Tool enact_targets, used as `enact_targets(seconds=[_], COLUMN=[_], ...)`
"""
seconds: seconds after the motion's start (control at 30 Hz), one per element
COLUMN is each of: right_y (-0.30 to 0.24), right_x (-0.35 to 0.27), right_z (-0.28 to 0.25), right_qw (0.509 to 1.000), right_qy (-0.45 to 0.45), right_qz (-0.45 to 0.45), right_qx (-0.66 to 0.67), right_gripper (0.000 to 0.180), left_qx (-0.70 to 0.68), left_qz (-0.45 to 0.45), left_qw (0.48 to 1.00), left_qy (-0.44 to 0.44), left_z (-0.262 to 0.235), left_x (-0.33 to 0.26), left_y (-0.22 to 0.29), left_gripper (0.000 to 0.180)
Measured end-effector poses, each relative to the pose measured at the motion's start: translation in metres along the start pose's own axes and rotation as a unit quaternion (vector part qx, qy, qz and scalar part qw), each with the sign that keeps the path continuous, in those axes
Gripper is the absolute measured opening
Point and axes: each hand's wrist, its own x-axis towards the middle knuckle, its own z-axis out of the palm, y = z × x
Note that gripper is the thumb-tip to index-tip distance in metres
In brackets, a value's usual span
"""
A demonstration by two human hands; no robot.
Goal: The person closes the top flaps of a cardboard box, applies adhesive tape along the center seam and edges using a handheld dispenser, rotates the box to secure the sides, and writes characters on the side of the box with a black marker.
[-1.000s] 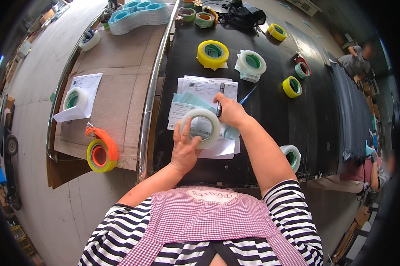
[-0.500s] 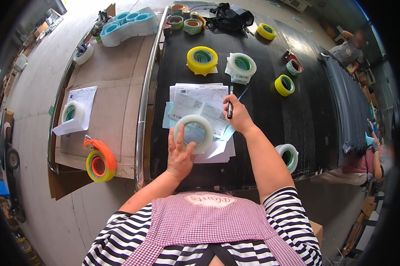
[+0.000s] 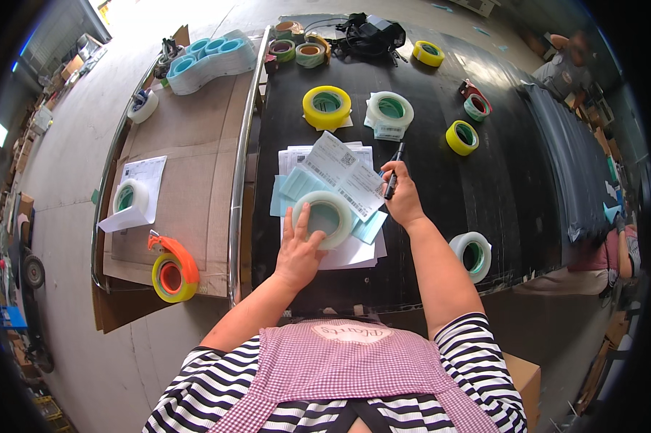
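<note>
My left hand (image 3: pixel 300 252) lies on a roll of clear tape (image 3: pixel 302 229), fingers over its rim and thumb at the near side. The roll stands on pale blue slips (image 3: pixel 291 189) and a stack of white printed sheets (image 3: pixel 350 258). A black marker (image 3: pixel 391 186) is gripped in my right hand (image 3: pixel 405 198), tilted, at the right edge of the papers. A white printed label sheet (image 3: pixel 340 169) lies slanted above the roll, its right corner reaching my right fingers; whether they pinch it I cannot tell.
Behind the papers stand a yellow tape roll (image 3: pixel 327 108) and another clear roll (image 3: pixel 390 108). A metal rail (image 3: pixel 243 159) divides the black table from the cardboard surface (image 3: pixel 202 159), which holds an orange tape dispenser (image 3: pixel 175 267). At right lie dark grey bags (image 3: pixel 556 159); people work beyond.
The label sheet has turned and shifted upward, showing more of the blue slips. My right hand has moved slightly right and down, and the marker leans more. My left hand stays on the roll.
</note>
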Motion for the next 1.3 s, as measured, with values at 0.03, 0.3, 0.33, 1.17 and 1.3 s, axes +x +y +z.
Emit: enact_targets(seconds=[0.03, 0.3, 0.33, 1.17, 1.3], right_y=[0.001, -0.015, -0.019, -0.125, -0.122], right_x=[0.000, -0.018, -0.022, -0.097, -0.102], right_z=[-0.005, -0.051, -0.056, -0.123, -0.116], right_qw=[1.000, 0.994, 0.993, 0.987, 0.989], right_qy=[0.011, 0.028, 0.027, -0.066, -0.024], right_qz=[0.014, 0.038, 0.040, 0.061, 0.051], right_qx=[0.009, 0.102, 0.106, 0.131, 0.135], right_gripper=[0.037, 0.039, 0.038, 0.028, 0.026], left_qx=[0.002, 0.025, 0.017, -0.163, -0.307], left_qz=[0.001, -0.023, -0.038, 0.143, 0.100], left_qw=[1.000, 0.998, 0.997, 0.950, 0.899], left_qy=[-0.005, -0.047, -0.060, -0.227, -0.295], left_z=[0.000, -0.006, -0.016, -0.097, -0.096], left_x=[0.000, -0.001, 0.001, 0.104, 0.099], left_y=[0.000, 0.005, 0.013, 0.078, 0.077], left_gripper=[0.035, 0.057, 0.064, 0.014, 0.019])
